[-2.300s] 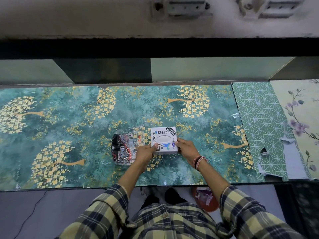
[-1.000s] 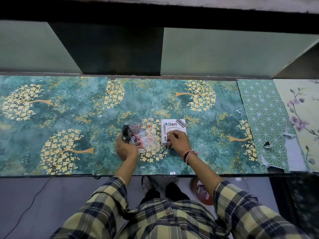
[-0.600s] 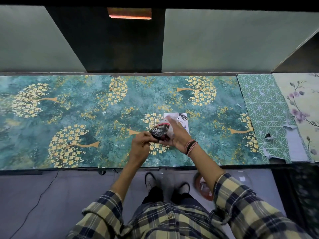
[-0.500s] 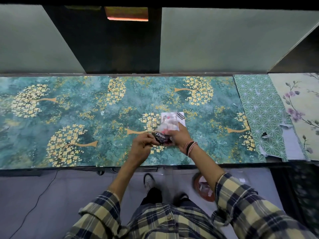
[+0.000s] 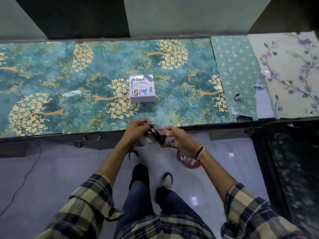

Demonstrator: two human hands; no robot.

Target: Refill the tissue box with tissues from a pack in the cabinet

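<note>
Nearest, plaid sleeves point(image 5: 89, 195) lead to 2 hands at the counter's point(image 5: 51, 83) front edge. The left hand point(image 5: 136, 130) and right hand point(image 5: 177, 138) both pinch a crumpled clear tissue pack point(image 5: 158, 135) with a dark printed band, held between them in the air just off the counter edge. Farther in, the white tissue box point(image 5: 142, 88) sits upright on the counter, well apart from the hands.

The tissue box point(image 5: 142, 88) stands alone on the bench point(image 5: 51, 80), near its middle. Both hands, left hand point(image 5: 136, 129) and right hand point(image 5: 177, 138), hold the tissue pack point(image 5: 158, 135) between them at the bench's near edge, in front of the box and above the floor point(image 5: 51, 169).
</note>
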